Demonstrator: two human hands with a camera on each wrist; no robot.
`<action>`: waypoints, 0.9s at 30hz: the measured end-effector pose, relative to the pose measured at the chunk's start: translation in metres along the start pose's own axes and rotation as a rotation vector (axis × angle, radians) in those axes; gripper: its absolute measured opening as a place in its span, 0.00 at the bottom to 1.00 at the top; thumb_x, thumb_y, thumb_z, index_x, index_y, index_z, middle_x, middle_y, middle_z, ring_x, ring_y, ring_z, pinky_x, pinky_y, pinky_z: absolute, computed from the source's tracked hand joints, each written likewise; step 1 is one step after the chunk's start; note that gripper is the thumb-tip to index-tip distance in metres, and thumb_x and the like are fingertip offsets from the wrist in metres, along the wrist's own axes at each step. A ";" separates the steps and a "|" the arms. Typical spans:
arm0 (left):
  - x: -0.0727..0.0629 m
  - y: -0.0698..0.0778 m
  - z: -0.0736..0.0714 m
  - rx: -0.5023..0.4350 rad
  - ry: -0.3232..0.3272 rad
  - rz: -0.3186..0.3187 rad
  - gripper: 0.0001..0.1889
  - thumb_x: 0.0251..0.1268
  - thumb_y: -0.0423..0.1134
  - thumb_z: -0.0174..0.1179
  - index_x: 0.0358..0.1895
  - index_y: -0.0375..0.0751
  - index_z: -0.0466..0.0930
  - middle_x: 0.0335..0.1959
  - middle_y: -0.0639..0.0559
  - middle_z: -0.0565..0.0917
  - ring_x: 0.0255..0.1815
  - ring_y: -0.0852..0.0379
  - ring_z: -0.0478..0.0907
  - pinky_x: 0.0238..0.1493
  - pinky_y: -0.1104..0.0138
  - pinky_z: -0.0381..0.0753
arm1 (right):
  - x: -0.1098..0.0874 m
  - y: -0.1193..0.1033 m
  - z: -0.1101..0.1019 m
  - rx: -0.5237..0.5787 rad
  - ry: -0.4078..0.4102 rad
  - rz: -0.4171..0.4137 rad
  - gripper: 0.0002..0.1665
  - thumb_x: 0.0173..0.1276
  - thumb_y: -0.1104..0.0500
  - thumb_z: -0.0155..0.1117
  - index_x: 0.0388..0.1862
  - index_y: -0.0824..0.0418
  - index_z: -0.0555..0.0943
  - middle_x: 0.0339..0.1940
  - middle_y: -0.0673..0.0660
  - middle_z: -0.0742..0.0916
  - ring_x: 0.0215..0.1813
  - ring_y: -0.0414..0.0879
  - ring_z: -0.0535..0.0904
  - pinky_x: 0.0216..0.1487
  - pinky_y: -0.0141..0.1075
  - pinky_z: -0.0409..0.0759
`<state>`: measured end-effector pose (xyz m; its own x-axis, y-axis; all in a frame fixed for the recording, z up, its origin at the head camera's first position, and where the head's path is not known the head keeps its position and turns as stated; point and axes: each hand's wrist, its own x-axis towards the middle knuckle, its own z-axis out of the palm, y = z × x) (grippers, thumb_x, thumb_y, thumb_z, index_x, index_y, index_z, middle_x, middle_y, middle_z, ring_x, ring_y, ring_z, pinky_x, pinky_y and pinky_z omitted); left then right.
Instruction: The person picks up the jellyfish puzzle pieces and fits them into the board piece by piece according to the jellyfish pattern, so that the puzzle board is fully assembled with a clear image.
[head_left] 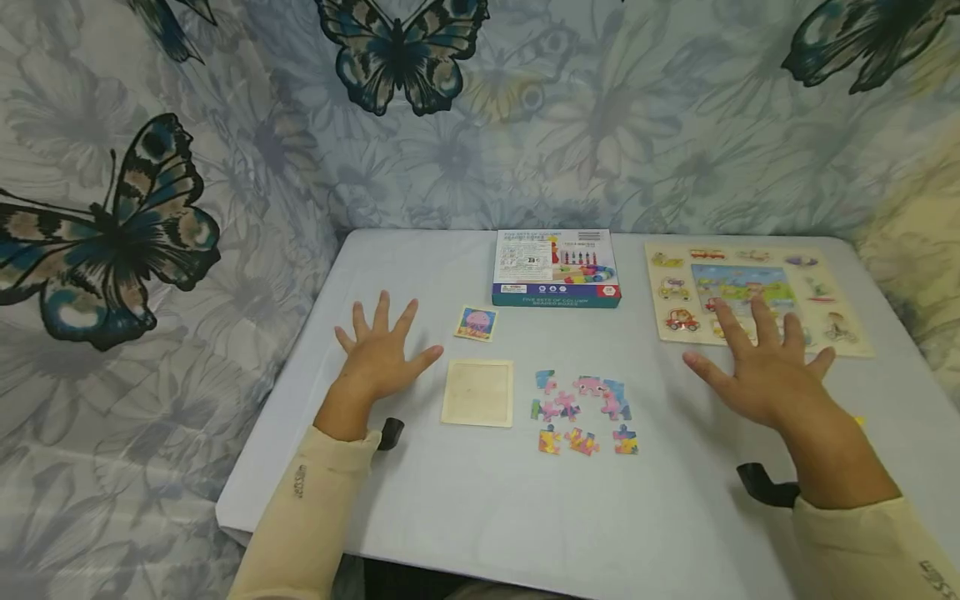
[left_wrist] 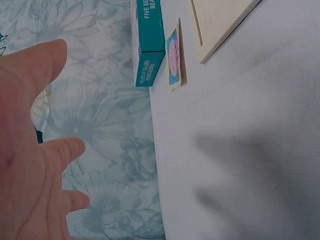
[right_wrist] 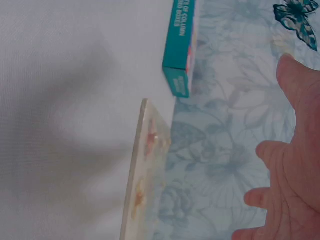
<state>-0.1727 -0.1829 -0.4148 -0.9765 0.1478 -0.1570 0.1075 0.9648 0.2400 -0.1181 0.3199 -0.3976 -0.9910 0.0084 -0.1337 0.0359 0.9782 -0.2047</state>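
Fingers spread, my left hand point(head_left: 381, 360) hovers over the left of the table, left of a pale square puzzle tray point(head_left: 478, 393) and a small picture card point(head_left: 476, 323). Several jigsaw pieces point(head_left: 583, 439) in pink, blue and yellow lie loose right of that tray. My right hand point(head_left: 772, 383) is raised with its fingers spread too, overlapping the front edge of a wooden picture board point(head_left: 675, 287) with vehicle drawings. Both wrist views show the palms holding nothing, the left palm point(left_wrist: 25, 150) and the right palm point(right_wrist: 295, 165), with shadows on the cloth.
A flat teal-edged box point(head_left: 557, 271) stands at the back middle of the white table point(head_left: 450, 508). Behind it hangs a butterfly-print curtain point(head_left: 600, 150). A dark strap end point(head_left: 767, 486) juts out beside the right wrist, another dark piece point(head_left: 391, 433) beside the left.
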 end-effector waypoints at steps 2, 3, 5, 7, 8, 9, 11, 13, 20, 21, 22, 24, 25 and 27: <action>0.000 -0.001 0.000 0.008 0.001 -0.002 0.50 0.65 0.80 0.42 0.85 0.62 0.39 0.85 0.40 0.29 0.80 0.22 0.22 0.65 0.19 0.31 | 0.000 -0.001 0.000 0.003 0.002 -0.003 0.58 0.72 0.21 0.40 0.84 0.45 0.28 0.82 0.71 0.31 0.75 0.86 0.30 0.53 0.89 0.30; 0.000 -0.001 0.001 0.009 0.000 -0.003 0.50 0.65 0.80 0.42 0.85 0.62 0.39 0.85 0.40 0.29 0.80 0.22 0.22 0.65 0.20 0.31 | -0.001 -0.001 0.001 0.003 0.003 -0.004 0.58 0.72 0.21 0.40 0.84 0.44 0.28 0.82 0.71 0.31 0.76 0.86 0.30 0.53 0.89 0.30; 0.000 -0.002 0.000 0.015 0.001 -0.005 0.51 0.65 0.80 0.42 0.84 0.62 0.39 0.85 0.40 0.30 0.80 0.22 0.23 0.65 0.20 0.31 | -0.001 -0.002 0.001 0.006 0.008 -0.008 0.58 0.71 0.21 0.40 0.84 0.43 0.27 0.82 0.71 0.31 0.76 0.86 0.30 0.53 0.89 0.30; 0.000 -0.003 0.000 0.018 0.004 -0.005 0.51 0.64 0.81 0.41 0.85 0.62 0.39 0.85 0.40 0.30 0.80 0.22 0.23 0.66 0.20 0.31 | -0.001 -0.003 0.002 0.006 0.011 -0.009 0.58 0.71 0.21 0.41 0.84 0.42 0.27 0.82 0.71 0.32 0.76 0.86 0.30 0.53 0.89 0.30; -0.001 -0.004 0.000 0.015 0.005 -0.004 0.51 0.64 0.81 0.42 0.85 0.62 0.39 0.85 0.39 0.31 0.80 0.22 0.23 0.66 0.20 0.31 | -0.001 -0.003 0.002 0.005 0.011 -0.009 0.58 0.71 0.21 0.41 0.84 0.42 0.27 0.82 0.71 0.32 0.76 0.86 0.31 0.53 0.89 0.30; -0.001 -0.004 0.001 0.013 0.004 -0.003 0.51 0.64 0.81 0.42 0.85 0.62 0.39 0.85 0.39 0.31 0.80 0.23 0.23 0.65 0.20 0.31 | -0.002 -0.003 0.003 0.004 0.012 -0.008 0.58 0.71 0.20 0.41 0.84 0.42 0.27 0.82 0.71 0.32 0.76 0.86 0.31 0.53 0.89 0.30; -0.002 -0.005 0.001 0.012 0.004 -0.001 0.51 0.64 0.81 0.42 0.85 0.62 0.39 0.85 0.39 0.31 0.80 0.23 0.23 0.66 0.20 0.31 | -0.002 -0.004 0.004 0.002 0.012 -0.004 0.59 0.70 0.20 0.42 0.84 0.43 0.28 0.82 0.71 0.32 0.76 0.85 0.30 0.54 0.89 0.30; -0.003 -0.006 0.001 0.008 0.002 -0.002 0.51 0.64 0.81 0.42 0.85 0.61 0.40 0.85 0.39 0.31 0.80 0.22 0.23 0.65 0.20 0.31 | -0.002 -0.006 0.005 -0.002 0.011 -0.001 0.60 0.70 0.20 0.42 0.84 0.45 0.29 0.82 0.72 0.33 0.76 0.85 0.30 0.55 0.89 0.31; -0.007 -0.011 0.001 -0.007 -0.026 -0.006 0.51 0.64 0.79 0.46 0.85 0.60 0.42 0.85 0.40 0.33 0.80 0.23 0.24 0.66 0.20 0.30 | 0.006 -0.023 0.012 -0.027 -0.018 -0.035 0.62 0.67 0.19 0.45 0.86 0.49 0.37 0.83 0.73 0.39 0.76 0.84 0.39 0.61 0.84 0.44; -0.007 -0.011 0.002 -0.001 -0.033 -0.004 0.51 0.64 0.79 0.46 0.85 0.60 0.42 0.85 0.40 0.34 0.81 0.23 0.25 0.66 0.21 0.30 | 0.007 -0.028 0.015 -0.034 -0.027 -0.048 0.62 0.67 0.18 0.45 0.86 0.49 0.39 0.83 0.73 0.40 0.75 0.84 0.41 0.61 0.84 0.47; -0.007 -0.011 0.004 0.004 -0.040 0.000 0.51 0.64 0.78 0.47 0.84 0.59 0.43 0.85 0.40 0.34 0.81 0.23 0.26 0.66 0.21 0.31 | 0.009 -0.032 0.017 -0.039 -0.042 -0.063 0.62 0.67 0.18 0.46 0.86 0.49 0.40 0.83 0.73 0.42 0.75 0.84 0.43 0.62 0.83 0.49; -0.007 -0.011 0.007 0.017 -0.053 0.007 0.51 0.64 0.78 0.48 0.84 0.59 0.44 0.85 0.40 0.36 0.81 0.24 0.27 0.67 0.21 0.32 | 0.014 -0.044 0.023 -0.055 -0.073 -0.096 0.61 0.67 0.19 0.47 0.86 0.50 0.43 0.82 0.74 0.46 0.74 0.84 0.46 0.62 0.82 0.52; -0.006 -0.010 0.010 0.028 -0.058 0.013 0.51 0.64 0.78 0.47 0.84 0.59 0.45 0.85 0.40 0.37 0.82 0.24 0.29 0.67 0.21 0.32 | 0.016 -0.051 0.025 -0.057 -0.090 -0.109 0.60 0.67 0.20 0.49 0.86 0.50 0.44 0.82 0.74 0.47 0.74 0.83 0.47 0.63 0.81 0.53; -0.005 -0.008 0.016 0.040 -0.070 0.031 0.50 0.64 0.79 0.48 0.84 0.59 0.46 0.85 0.41 0.38 0.82 0.25 0.31 0.67 0.21 0.34 | 0.023 -0.066 0.032 -0.058 -0.123 -0.141 0.58 0.68 0.22 0.52 0.86 0.49 0.47 0.81 0.74 0.51 0.74 0.83 0.48 0.64 0.80 0.54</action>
<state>-0.1655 -0.1880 -0.4313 -0.9572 0.1913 -0.2172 0.1463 0.9673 0.2072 -0.1393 0.2491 -0.4178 -0.9623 -0.1520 -0.2257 -0.1137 0.9782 -0.1739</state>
